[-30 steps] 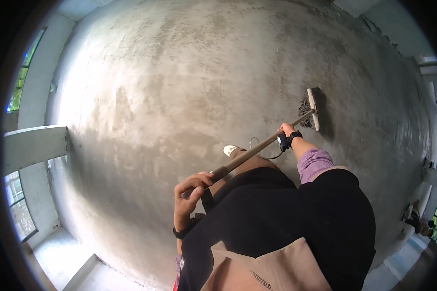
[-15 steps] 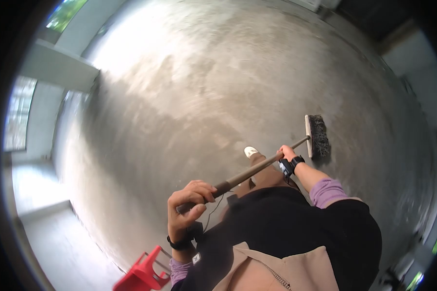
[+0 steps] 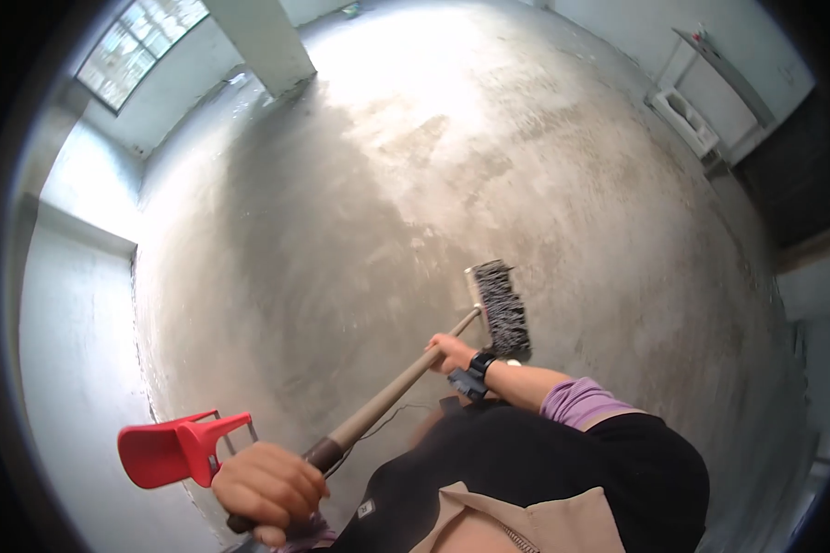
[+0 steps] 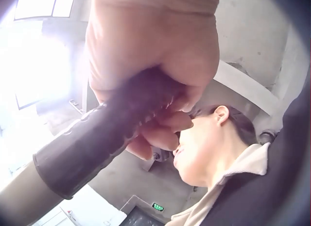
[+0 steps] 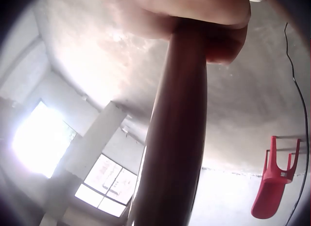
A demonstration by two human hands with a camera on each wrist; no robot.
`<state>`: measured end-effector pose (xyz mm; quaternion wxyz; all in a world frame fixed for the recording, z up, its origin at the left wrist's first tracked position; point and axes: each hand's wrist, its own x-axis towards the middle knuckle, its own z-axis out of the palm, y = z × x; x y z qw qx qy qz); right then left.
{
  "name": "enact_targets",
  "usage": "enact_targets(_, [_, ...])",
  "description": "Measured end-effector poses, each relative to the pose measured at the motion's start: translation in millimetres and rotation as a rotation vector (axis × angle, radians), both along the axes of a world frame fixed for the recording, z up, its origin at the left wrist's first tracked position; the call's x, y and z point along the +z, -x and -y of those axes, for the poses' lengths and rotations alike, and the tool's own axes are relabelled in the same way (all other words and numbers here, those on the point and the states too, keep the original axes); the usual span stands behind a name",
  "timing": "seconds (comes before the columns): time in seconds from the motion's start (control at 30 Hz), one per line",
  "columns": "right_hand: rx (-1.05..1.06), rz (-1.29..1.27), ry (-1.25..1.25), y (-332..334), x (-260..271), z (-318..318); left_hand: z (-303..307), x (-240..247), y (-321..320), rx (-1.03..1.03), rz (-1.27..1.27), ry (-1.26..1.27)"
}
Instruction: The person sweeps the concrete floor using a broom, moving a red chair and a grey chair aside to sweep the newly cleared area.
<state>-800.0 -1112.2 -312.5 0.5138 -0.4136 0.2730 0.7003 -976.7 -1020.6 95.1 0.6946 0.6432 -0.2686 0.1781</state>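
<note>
A push broom spans the middle of the head view. Its shaggy grey bristle head (image 3: 503, 309) is over the concrete floor, with a pale block along one side. My left hand (image 3: 272, 488) grips the dark sleeve (image 4: 97, 131) at the top end of the pole, fingers wrapped round it in the left wrist view. Lower down, my right hand (image 3: 452, 354) holds the tan pole (image 3: 383, 401), close to the broom head. Seen from the right wrist, the pole (image 5: 177, 114) runs up into the curled fingers of that hand.
A red plastic chair (image 3: 171, 452) stands by the left wall, just beyond my left hand. A pillar (image 3: 260, 46) rises at the far left near a window (image 3: 143, 51). Along the right wall is a shelf-like frame (image 3: 719, 78). A thin dark cable (image 5: 294, 75) hangs near the right wrist.
My view has turned toward the right. The broom head has swung from bristles facing left to facing right and appears nearer. My left hand is lower; the red chair has come into view.
</note>
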Motion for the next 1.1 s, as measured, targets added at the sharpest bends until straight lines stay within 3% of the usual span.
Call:
enact_targets(0.13, [0.030,-0.063,-0.113,6.5,-24.3,-34.8,16.0,9.3,-16.3,-0.035,-0.002,-0.197])
enact_targets(0.23, [0.030,-0.089,-0.182,-5.4,-7.3,-17.3,46.2,20.0,-28.4,-0.033,-0.015,-0.229])
enact_targets(0.33, [-0.058,-0.165,-0.238,-21.7,-27.2,31.2,91.5,20.0,-40.9,-0.028,0.011,-0.195])
enact_targets(0.4, [-0.026,-0.007,-0.240,-50.2,-15.9,66.8,111.0,13.7,-61.1,-0.037,0.020,-0.149])
enact_targets(0.53, [-0.130,-0.213,-0.218,-109.8,-27.4,144.9,155.1,0.6,-97.9,0.007,-0.004,-0.009])
enact_targets(0.67, [-0.295,-0.250,-0.171,-155.3,-65.6,213.7,188.5,-23.8,-124.1,0.152,-0.105,0.241])
enact_targets(0.8, [-0.451,-0.181,-0.064,-193.2,-82.8,295.6,199.9,-66.4,-152.6,0.167,-0.270,0.259])
enact_targets(0.87, [-0.417,-0.192,-0.195,-213.3,-108.0,341.7,201.8,-93.1,-165.7,0.185,-0.333,0.265])
enact_targets(0.9, [-0.410,-0.054,-0.019,-218.1,-115.6,357.3,206.0,-106.1,-171.2,0.217,-0.362,0.274])
enact_targets(1.0, [-0.450,0.008,0.131,-223.0,-115.6,406.4,204.1,-158.6,-178.4,0.305,-0.551,0.226])
enact_targets(1.03, [-0.379,0.095,0.143,-224.5,-137.6,425.0,206.5,-176.5,-181.3,0.309,-0.552,0.314])
enact_targets(1.1, [-0.229,0.253,0.140,-221.8,-131.4,452.6,209.0,-210.8,-183.7,0.373,-0.605,0.417])
